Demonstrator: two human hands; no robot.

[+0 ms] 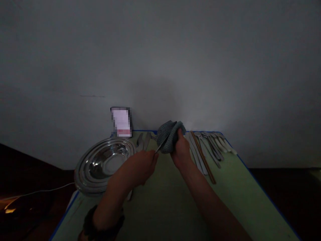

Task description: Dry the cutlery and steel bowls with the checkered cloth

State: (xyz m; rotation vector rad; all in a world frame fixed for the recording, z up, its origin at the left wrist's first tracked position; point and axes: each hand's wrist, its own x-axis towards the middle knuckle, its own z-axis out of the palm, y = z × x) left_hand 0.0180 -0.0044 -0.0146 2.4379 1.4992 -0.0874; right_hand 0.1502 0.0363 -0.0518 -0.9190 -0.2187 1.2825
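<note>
My left hand (144, 164) is closed around the handle of a thin metal utensil (160, 146), whose far end is buried in a grey-blue cloth (168, 135). My right hand (181, 150) grips that bunched cloth and wraps it round the utensil. Both hands hover above the middle of a light green table (170, 201) with a blue edge. What kind of utensil it is stays hidden by the cloth.
A shiny steel bowl (104, 164) sits at the table's left edge. A few spoons (141, 140) lie behind my left hand. Several pieces of cutlery (213, 144) and a wooden chopstick (203, 157) lie at the right. A small blurred screen (121, 122) leans on the grey wall.
</note>
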